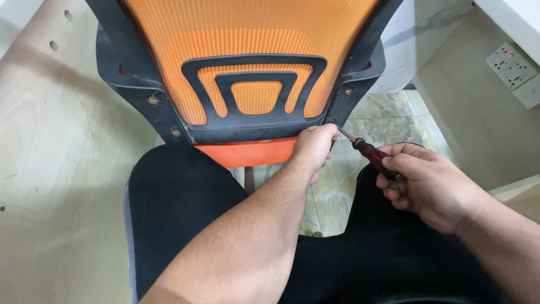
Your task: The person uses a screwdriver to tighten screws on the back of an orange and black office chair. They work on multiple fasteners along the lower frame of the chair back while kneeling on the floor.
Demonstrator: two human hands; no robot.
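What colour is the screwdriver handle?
Black and red screwdriver, held in the right hand; head view.

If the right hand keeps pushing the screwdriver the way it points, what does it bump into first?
Probably the black chair frame. The right hand aims the screwdriver up-left, its tip by the left hand's fingertips at the frame's lower right corner; depth is hard to judge.

The chair back (253,62) stands ahead, above the person's legs (180,202). The left hand (312,149) rests at its lower right corner, with the right hand (430,188) further right holding a screwdriver (371,155) whose tip points to that corner. A wall socket (512,66) sits far right.
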